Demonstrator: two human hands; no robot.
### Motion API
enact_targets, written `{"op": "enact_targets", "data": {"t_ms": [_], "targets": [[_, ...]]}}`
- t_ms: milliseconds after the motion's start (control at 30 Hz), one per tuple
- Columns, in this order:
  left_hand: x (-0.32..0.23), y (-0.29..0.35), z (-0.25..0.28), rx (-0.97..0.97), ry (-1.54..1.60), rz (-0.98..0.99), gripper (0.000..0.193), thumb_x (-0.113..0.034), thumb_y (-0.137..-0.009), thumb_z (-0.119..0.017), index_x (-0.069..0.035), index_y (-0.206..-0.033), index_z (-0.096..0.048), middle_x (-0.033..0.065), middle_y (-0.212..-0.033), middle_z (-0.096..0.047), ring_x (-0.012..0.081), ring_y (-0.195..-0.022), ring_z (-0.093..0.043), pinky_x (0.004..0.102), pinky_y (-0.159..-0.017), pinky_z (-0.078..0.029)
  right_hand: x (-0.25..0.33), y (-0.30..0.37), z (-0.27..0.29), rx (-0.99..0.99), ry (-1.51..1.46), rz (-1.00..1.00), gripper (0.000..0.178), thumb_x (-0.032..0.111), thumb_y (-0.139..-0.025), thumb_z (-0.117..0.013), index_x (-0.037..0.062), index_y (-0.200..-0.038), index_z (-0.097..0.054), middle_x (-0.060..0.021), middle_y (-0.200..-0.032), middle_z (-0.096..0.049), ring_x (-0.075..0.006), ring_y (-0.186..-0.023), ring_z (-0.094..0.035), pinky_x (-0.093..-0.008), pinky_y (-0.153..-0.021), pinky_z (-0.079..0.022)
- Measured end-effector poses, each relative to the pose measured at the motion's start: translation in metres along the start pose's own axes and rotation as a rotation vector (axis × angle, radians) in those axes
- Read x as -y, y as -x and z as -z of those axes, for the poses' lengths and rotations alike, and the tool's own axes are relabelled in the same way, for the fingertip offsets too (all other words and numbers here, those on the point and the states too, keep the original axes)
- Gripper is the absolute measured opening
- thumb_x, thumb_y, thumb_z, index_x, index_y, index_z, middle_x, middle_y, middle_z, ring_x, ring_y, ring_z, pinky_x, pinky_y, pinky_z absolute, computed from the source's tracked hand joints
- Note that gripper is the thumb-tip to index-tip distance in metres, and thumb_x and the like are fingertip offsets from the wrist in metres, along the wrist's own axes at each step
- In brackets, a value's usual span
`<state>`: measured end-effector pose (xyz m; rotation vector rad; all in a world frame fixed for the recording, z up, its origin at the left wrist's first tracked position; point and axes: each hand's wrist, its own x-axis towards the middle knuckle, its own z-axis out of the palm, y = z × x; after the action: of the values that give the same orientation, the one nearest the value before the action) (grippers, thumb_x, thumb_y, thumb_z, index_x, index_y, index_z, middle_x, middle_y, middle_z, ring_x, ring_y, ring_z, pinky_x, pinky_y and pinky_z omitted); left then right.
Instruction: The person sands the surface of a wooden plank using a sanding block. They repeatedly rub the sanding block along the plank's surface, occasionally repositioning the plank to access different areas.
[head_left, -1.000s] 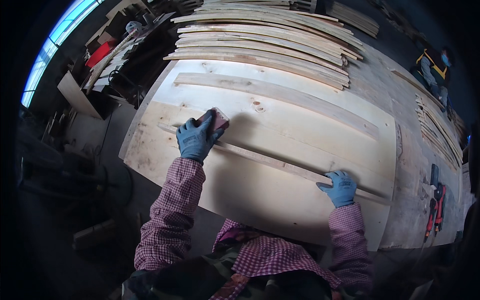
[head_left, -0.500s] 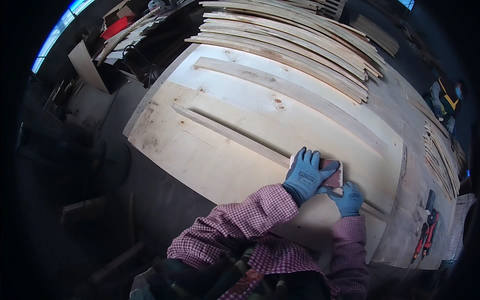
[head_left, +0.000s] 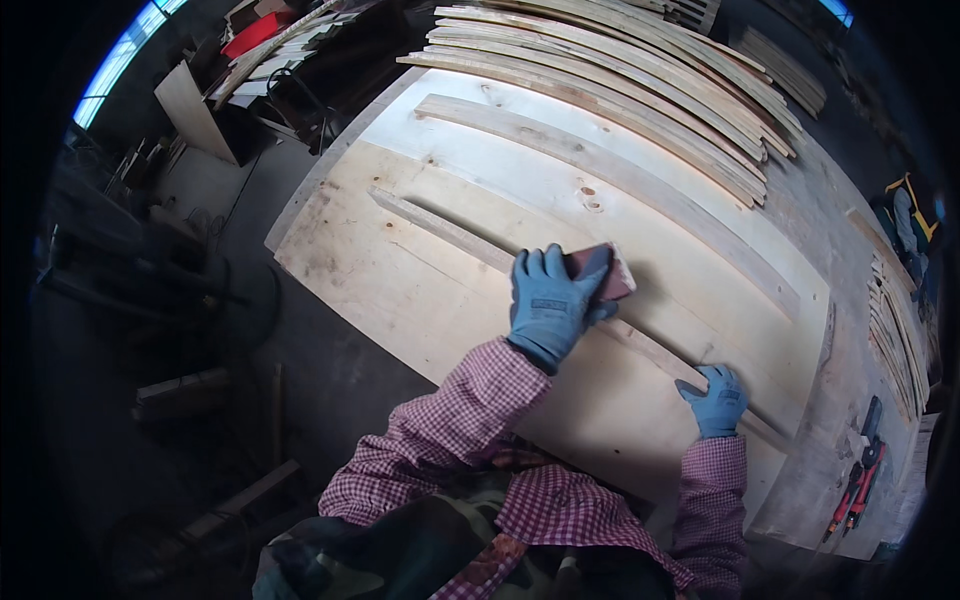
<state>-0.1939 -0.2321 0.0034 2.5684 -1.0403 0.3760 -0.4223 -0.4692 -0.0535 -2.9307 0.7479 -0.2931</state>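
Note:
A long narrow wooden strip (head_left: 648, 350) lies diagonally across a pale plywood sheet (head_left: 400, 300). My left hand (head_left: 552, 308), in a blue glove, is closed round a reddish-brown sanding block (head_left: 618, 280) with pale, ragged edges. It is over the middle of the strip and hides part of it. The block is tilted; whether it touches the wood I cannot tell. Farther right, my right hand (head_left: 718, 400), also gloved in blue, grips the strip near its right end, thumb on the near side. A second, wider strip (head_left: 610, 170) rests on the sheet beyond.
Several long strips lie in a stack (head_left: 600, 100) along the table's far side. Red-handled tools (head_left: 858, 475) lie at the right, near more thin strips (head_left: 890, 320). Another person (head_left: 905, 220) is at the far right. Boards and a red container (head_left: 256, 34) are at the far left.
My left hand has moved left along the strip with the sanding block, which has tilted. My right hand, close beside it before, is now apart, slightly farther right on the strip. The view has shifted a little.

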Motion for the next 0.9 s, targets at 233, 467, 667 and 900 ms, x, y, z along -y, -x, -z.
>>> {"op": "enact_targets", "data": {"t_ms": [233,467,667,900], "targets": [[-0.043,0.016,-0.014,0.085,0.149,-0.29,0.075,-0.056,-0.076,-0.074,-0.035,-0.145,-0.051,0.0224,-0.125,-0.052,0.0404,-0.118,-0.05,0.0571,-0.111,-0.034,-0.009,0.002,-0.004,0.045,0.005,0.039,0.039,0.044,-0.07,-0.083,0.0186,-0.098,-0.074,-0.0014,-0.094,-0.068,-0.0267,-0.093,-0.064,-0.0433,-0.077,-0.054],[0.211,-0.046,0.074,0.197,-0.482,0.522,0.067,-0.074,-0.089,-0.052,-0.035,-0.144,-0.052,0.0204,-0.105,-0.065,0.0391,-0.1,-0.064,0.049,-0.091,-0.048,0.014,0.007,-0.004,-0.09,0.007,0.062,0.036,0.041,-0.069,-0.083,0.0208,-0.097,-0.074,0.0009,-0.094,-0.068,-0.022,-0.09,-0.064,-0.0387,-0.078,-0.054],[0.012,0.0,0.005,0.068,-0.085,0.013,0.066,-0.057,-0.083,-0.07,-0.03,-0.142,-0.055,0.0198,-0.113,-0.056,0.0375,-0.106,-0.054,0.0528,-0.093,-0.042,0.014,0.026,-0.005,-0.159,0.163,0.075,0.04,0.034,-0.064,-0.083,0.0228,-0.101,-0.073,0.0027,-0.102,-0.065,-0.0222,-0.094,-0.061,-0.0404,-0.079,-0.051],[-0.05,0.038,-0.005,0.251,0.113,-0.284,0.083,-0.066,-0.079,-0.068,-0.033,-0.151,-0.043,0.0256,-0.131,-0.05,0.0428,-0.121,-0.05,0.0602,-0.111,-0.033,0.005,0.036,-0.019,-0.125,0.155,0.109,0.057,0.026,-0.06,-0.084,0.0269,-0.115,-0.069,0.0029,-0.107,-0.062,-0.0232,-0.099,-0.058,-0.0421,-0.084,-0.05]]}}
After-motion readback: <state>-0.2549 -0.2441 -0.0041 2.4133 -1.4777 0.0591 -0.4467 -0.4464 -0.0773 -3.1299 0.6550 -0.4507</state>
